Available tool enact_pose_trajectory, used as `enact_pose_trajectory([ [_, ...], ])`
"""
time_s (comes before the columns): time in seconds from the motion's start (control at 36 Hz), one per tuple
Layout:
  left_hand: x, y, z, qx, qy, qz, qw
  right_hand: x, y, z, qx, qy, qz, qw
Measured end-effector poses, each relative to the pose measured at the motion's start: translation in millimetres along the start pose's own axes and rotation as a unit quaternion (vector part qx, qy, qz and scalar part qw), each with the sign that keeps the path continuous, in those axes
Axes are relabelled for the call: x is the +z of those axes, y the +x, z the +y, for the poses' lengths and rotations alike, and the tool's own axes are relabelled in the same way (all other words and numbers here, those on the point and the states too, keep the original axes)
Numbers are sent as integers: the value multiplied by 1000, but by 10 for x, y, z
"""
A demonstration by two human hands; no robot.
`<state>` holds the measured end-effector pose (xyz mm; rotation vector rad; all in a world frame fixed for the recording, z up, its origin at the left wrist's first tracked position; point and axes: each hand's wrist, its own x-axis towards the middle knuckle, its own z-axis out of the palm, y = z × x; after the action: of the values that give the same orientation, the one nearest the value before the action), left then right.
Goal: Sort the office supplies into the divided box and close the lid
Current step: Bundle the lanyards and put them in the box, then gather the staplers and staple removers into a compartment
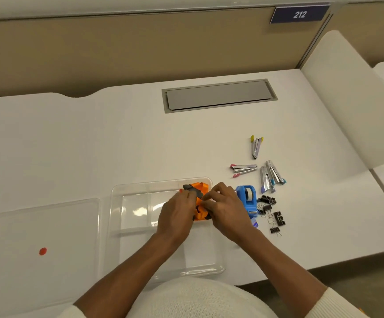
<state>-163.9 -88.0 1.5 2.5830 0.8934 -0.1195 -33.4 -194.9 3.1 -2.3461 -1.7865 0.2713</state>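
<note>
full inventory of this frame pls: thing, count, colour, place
divided box: 1, clear, front centre of desk, open
lid: 1, clear with a red dot, flat on desk left of the box
orange tape dispensers: seemingly 2, orange and black, box's far right compartment, under both hands
blue tape dispenser: 1, blue, on desk just right of the box
staplers: 4, metal with yellow, pink, purple and teal ends, desk right, beyond the blue dispenser
binder clips: loose pile, black, count unclear, right of the blue dispenser
cable hatch: 1, grey, far centre of desk
number sign: 1, dark blue, reads 212, on partition
left hand: on the orange dispensers
right hand: on the orange dispensers
</note>
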Motion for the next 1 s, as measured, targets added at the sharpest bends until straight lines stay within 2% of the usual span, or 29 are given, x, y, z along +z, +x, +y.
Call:
enact_pose_trajectory([
  [0.08, -57, 47, 14, 4, 49, 8, 999, 102, -50, -1, -11, -20, 6, 1000],
  [0.17, -72, 132, 46, 35, 28, -45, 998, 167, -29, -30, -30, -33, 30, 999],
  [0.25, -127, 200, 84, 24, 17, -89, 996, 178, 16, -26, -36, -17, 42, 998],
  [0.33, -196, 245, 147, 30, 21, -139, 990, 113, 2, 54, -4, 70, 71, 995],
  [0.42, -263, 285, 186, 50, 64, -204, 976, -35, -64, 198, 69, 182, 154, 969],
  [0.44, -291, 283, 215, 43, 104, -204, 972, -86, -85, 274, 98, 196, 183, 958],
  [0.5, -390, 288, 283, 43, 159, -139, 977, -159, -113, 480, 166, 197, 223, 940],
  [0.58, -471, 362, 411, 100, 189, -68, 975, -206, -151, 852, 278, 188, 238, 911],
  [0.67, -502, 586, 568, 129, 167, -41, 977, -201, -177, 1219, 349, 144, 211, 902],
  [0.81, -385, 1096, 880, 154, 105, -49, 981, -156, -150, 1679, 446, 111, 109, 882],
  [1.0, 23, 1783, 1193, 182, 98, -71, 976, -96, -11, 1869, 464, 88, 28, 881],
])
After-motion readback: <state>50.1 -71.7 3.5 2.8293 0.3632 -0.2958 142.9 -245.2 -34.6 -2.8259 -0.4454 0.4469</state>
